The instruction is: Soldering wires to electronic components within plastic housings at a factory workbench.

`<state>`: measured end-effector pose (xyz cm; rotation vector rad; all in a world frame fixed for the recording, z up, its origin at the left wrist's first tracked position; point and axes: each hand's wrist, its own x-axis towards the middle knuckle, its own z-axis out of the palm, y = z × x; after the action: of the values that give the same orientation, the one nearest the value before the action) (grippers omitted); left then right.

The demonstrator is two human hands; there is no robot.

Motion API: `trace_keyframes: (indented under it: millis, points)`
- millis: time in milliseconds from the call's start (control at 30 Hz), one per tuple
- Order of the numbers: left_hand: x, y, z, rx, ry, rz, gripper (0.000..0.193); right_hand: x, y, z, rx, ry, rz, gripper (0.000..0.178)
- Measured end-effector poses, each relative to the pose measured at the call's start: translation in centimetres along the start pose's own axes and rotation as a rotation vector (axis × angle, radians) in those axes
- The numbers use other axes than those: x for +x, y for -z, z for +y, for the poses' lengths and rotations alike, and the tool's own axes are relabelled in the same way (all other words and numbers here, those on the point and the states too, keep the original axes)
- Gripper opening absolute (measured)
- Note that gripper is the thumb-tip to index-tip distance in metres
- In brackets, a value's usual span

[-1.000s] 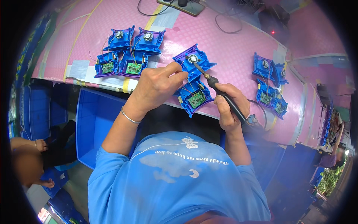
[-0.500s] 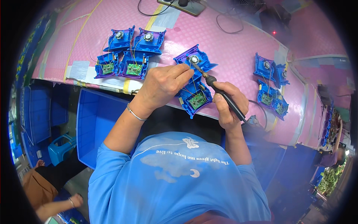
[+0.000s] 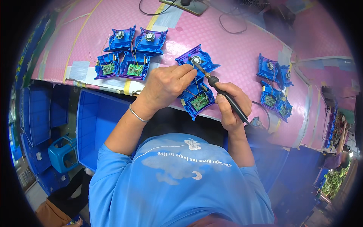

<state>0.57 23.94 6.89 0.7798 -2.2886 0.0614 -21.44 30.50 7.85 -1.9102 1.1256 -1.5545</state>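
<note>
- Work piece: opened blue plastic housing (image 3: 197, 85) with a green circuit board in its lower half and a small round metal part in its upper half. It lies on the pink textured table mat (image 3: 234, 49), at the near edge, directly ahead of the person.
- Right hand (image 3: 231, 106): fingers closed around the black handle of a soldering iron (image 3: 219, 89); the metal tip points up-left and meets the housing at the round part.
- Left hand (image 3: 166, 86): fingers pinched together at the same spot, fingertips touching the housing just beside the iron tip. What they pinch is too small to tell. Thin metal bracelet (image 3: 137, 114) on the wrist.
- Left of the work piece: cluster of four similar blue housings (image 3: 130, 53), opened, boards visible, thin wires between the halves.
- Right of it: another group of blue housings (image 3: 274, 85), well apart.
- Below the table edge, left: blue plastic crate (image 3: 94, 121); further left a small blue stool (image 3: 62, 151).
</note>
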Motion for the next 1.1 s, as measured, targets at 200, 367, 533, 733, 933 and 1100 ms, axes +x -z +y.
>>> trace_keyframes:
  millis: [200,367,533,733,933,1100]
  points:
    - [-0.03,0.05,0.09,0.010,0.004,-0.008,0.027,0.24,0.14,0.04,0.007,0.027,-0.017,0.024]
    - [-0.11,-0.02,0.15,0.008,0.018,-0.007,0.027,0.23,0.16,0.14,0.006,0.041,-0.018,0.024]
    - [-0.17,-0.02,0.23,0.014,0.028,-0.005,0.027,0.27,0.07,0.34,0.021,0.061,-0.022,0.024]
    - [-0.24,0.02,0.27,0.016,0.028,-0.004,0.027,0.44,0.39,-0.01,-0.016,0.092,-0.096,0.025]
    - [-0.23,-0.04,0.20,0.013,0.026,-0.007,0.027,0.60,0.34,-0.13,-0.015,0.105,-0.100,0.024]
    - [-0.24,-0.13,0.15,0.008,0.029,-0.004,0.027,0.48,0.41,-0.14,-0.020,0.105,-0.091,0.025]
